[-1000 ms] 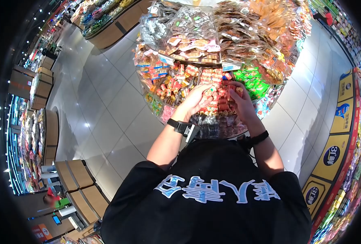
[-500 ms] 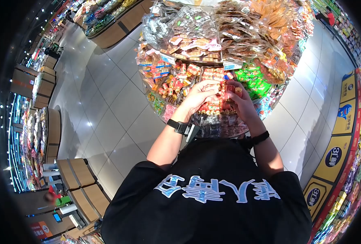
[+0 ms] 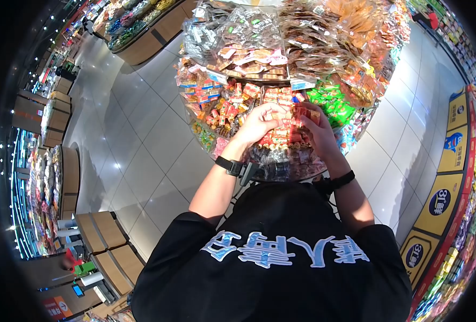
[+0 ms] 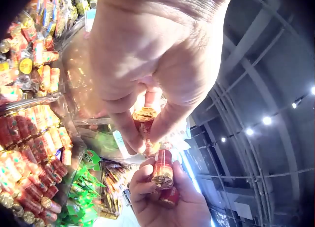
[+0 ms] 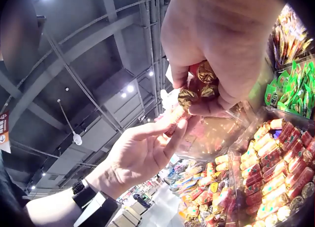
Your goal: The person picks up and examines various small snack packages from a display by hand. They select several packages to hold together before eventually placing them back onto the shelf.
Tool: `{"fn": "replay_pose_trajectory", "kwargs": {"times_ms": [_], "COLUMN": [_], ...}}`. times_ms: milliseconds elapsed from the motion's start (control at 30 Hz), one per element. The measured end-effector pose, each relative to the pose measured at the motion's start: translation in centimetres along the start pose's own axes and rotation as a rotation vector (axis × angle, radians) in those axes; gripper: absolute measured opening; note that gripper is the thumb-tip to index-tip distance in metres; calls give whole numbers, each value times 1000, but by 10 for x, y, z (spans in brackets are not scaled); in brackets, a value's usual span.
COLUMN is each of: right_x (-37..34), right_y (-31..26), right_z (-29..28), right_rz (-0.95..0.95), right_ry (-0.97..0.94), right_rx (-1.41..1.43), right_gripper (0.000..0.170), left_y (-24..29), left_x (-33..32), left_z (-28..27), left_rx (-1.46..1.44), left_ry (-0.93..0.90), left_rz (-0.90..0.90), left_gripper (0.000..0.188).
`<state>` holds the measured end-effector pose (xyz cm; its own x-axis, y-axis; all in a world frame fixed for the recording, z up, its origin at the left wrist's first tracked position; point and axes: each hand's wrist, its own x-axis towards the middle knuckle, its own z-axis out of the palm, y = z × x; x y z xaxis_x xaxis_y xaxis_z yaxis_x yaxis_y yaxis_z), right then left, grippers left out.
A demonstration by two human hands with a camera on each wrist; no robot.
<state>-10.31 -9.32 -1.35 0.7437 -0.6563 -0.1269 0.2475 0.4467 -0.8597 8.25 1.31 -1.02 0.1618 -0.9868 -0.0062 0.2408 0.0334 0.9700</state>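
Observation:
Both hands meet over a bin of red-wrapped candy rolls (image 3: 283, 140) with gold ends. My left hand (image 3: 260, 124) pinches one candy roll (image 4: 144, 120) between thumb and fingers, its gold end facing the left wrist camera. Close beside it, my right hand (image 3: 319, 131) grips several more candy rolls (image 5: 188, 97) bunched together, gold ends outward. In the left wrist view, one roll (image 4: 163, 169) stands up from the right hand's fingers, just under the left fingertips. Part of the right hand's bunch is hidden by its fingers.
Green packets (image 3: 332, 104) lie right of the rolls, and mixed red and gold candies (image 3: 230, 110) lie left. Clear-bagged snacks (image 3: 254, 32) are heaped behind. Yellow-panelled shelving (image 3: 442, 201) stands at the right, and wooden counters (image 3: 101, 236) at the left.
My left hand has turned from palm partly up to back up, its fingers coming closer to the right hand. The right hand stays over the bin with its rolls.

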Motion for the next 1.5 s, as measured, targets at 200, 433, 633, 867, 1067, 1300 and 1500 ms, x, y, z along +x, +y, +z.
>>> {"fn": "replay_pose_trajectory", "kwargs": {"times_ms": [200,433,633,867,1067,1300,1500], "right_x": [-1,0,2,0,3,2,4], "right_y": [-3,-4,-1,-6,-8,-13,-6], "right_z": [4,6,3,14,14,21,19], "right_rz": [13,-21,-8,18,133,153,-24], "right_ry": [-21,-53,-69,20,123,114,54], "right_rx": [40,81,87,0,94,122,32], "right_gripper": [39,43,41,32,32,36,38], "left_y": [7,4,10,8,6,2,3], "left_x": [-2,-1,-4,-5,-5,-3,-4], "left_z": [2,1,0,4,8,9,17], "left_rx": [34,-92,121,-11,-169,-127,-165], "left_ry": [2,-7,-6,37,18,22,63], "left_rz": [9,61,152,142,177,208,210], "left_gripper": [30,31,31,32,27,35,37]}}
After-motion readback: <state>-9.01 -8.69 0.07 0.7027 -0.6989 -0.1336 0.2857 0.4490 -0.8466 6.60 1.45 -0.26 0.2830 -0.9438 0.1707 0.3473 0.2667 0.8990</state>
